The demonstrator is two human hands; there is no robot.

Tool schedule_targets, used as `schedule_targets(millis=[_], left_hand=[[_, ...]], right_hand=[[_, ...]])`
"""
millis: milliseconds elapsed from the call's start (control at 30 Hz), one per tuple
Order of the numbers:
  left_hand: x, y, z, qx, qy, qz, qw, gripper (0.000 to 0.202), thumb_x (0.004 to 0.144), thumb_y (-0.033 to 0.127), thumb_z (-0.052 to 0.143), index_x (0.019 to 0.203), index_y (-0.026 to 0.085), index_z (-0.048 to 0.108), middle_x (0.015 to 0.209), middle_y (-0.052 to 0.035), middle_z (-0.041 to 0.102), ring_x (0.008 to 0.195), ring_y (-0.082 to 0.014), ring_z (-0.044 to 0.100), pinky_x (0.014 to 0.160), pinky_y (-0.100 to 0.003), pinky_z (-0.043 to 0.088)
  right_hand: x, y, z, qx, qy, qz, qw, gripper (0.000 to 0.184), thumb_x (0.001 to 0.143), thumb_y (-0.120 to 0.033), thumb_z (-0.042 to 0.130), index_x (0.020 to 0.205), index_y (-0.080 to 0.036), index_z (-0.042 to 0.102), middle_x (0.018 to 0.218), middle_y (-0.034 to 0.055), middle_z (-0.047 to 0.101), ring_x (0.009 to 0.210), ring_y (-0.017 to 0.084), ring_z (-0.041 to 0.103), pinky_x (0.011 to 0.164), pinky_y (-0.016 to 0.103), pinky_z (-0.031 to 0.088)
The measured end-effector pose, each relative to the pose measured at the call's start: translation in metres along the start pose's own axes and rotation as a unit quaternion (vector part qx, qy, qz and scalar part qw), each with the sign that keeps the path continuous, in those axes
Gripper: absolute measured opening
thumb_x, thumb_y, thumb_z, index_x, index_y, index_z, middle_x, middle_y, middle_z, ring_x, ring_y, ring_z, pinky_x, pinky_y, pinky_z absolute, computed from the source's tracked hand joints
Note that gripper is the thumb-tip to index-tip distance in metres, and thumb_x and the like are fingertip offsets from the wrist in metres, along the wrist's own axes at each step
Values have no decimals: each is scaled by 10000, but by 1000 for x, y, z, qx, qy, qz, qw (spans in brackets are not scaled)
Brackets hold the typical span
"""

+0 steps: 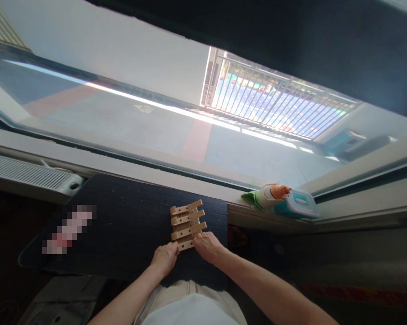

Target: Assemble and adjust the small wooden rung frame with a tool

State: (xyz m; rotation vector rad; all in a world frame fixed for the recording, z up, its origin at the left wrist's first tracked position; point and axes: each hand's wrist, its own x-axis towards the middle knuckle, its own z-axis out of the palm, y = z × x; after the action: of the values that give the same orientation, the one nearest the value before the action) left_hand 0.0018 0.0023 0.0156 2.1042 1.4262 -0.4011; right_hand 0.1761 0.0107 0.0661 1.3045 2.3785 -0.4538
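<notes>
On the black table [128,221] lies a small wooden piece made of several pale slats [186,220] set side by side. Dark round holes dot the slats, and a rough brown material shows between them. The nearest slat [185,245] is gripped at its left end by my left hand [166,258], fingers closed. My right hand [208,247] is closed around the same slat's right end. How the slats join the brown part underneath cannot be made out.
A blurred-out pinkish item [69,230] lies at the table's left. Beyond the table runs a window sill [122,167] under a large window. On the sill at right are a white-and-orange roll-shaped object [273,196] and a teal lidded box [298,203]. A white radiator [23,174] stands at left.
</notes>
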Motion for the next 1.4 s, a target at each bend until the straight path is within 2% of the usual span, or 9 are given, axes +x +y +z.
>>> schedule_targets(millis=[200, 333, 633, 833, 1000, 1133, 1233, 1300, 1400], left_hand=[[-1, 0, -3, -15, 0, 1, 1000, 258, 791, 208, 339, 943, 202, 548, 952, -56, 623, 881, -186, 589, 786, -310, 405], [0, -1, -2, -11, -4, 3, 1000, 253, 786, 200, 341, 931, 205, 548, 944, -44, 624, 876, -185, 589, 784, -308, 404], [0, -2, -1, -11, 0, 9, 1000, 238, 799, 215, 338, 921, 211, 542, 934, -39, 621, 870, -171, 586, 776, -291, 398], [1, 0, 1, 6, -10, 8, 1000, 269, 777, 185, 345, 961, 199, 541, 949, -56, 622, 878, -192, 588, 767, -313, 406], [2, 0, 4, 1, -5, 8, 1000, 265, 771, 173, 351, 948, 205, 546, 937, -51, 624, 868, -190, 592, 764, -315, 409], [3, 1, 4, -9, 0, 2, 1000, 257, 775, 185, 358, 944, 198, 551, 946, -52, 625, 876, -185, 593, 768, -300, 410], [4, 1, 6, 0, 3, 5, 1000, 283, 788, 191, 335, 978, 186, 545, 951, -63, 626, 874, -200, 596, 767, -320, 414], [4, -1, 8, 5, 8, 7, 1000, 291, 790, 194, 333, 993, 183, 541, 955, -66, 627, 878, -203, 595, 765, -323, 416], [6, -3, 10, 0, 14, 11, 1000, 281, 793, 202, 333, 980, 190, 543, 957, -61, 629, 893, -198, 594, 768, -315, 415]], right_hand=[[-10, 7, 1, 53, 34, 28, 998, 229, 837, -154, 362, 874, -156, 588, 827, 80, 668, 729, 177, 630, 626, 263, 466], [-13, 3, -2, 58, 9, 39, 998, 219, 834, -192, 380, 838, -154, 595, 828, 88, 671, 731, 192, 630, 627, 268, 464], [-8, 1, 6, 29, 28, 11, 999, 230, 773, -65, 390, 876, -133, 584, 814, 99, 656, 716, 192, 620, 591, 266, 456], [0, -14, 17, 2, 5, -16, 1000, 208, 713, -41, 423, 801, -109, 599, 765, 111, 649, 689, 210, 609, 579, 299, 453], [9, -16, 12, 61, -19, 62, 996, 180, 742, -118, 440, 746, -122, 620, 732, 111, 661, 690, 211, 623, 586, 280, 452], [11, -6, 12, 132, -1, 141, 981, 257, 810, -243, 387, 780, -158, 628, 817, 115, 674, 778, 222, 629, 651, 295, 457], [9, -5, 15, 163, 2, 200, 966, 313, 840, -265, 324, 814, -172, 621, 853, 107, 675, 797, 219, 630, 659, 302, 456], [8, -8, 13, 155, -3, 209, 966, 307, 843, -258, 317, 834, -172, 612, 850, 106, 674, 794, 217, 632, 648, 298, 453], [5, -11, 6, 108, 7, 175, 979, 239, 810, -233, 379, 911, -157, 582, 818, 115, 669, 769, 220, 633, 638, 303, 449]])
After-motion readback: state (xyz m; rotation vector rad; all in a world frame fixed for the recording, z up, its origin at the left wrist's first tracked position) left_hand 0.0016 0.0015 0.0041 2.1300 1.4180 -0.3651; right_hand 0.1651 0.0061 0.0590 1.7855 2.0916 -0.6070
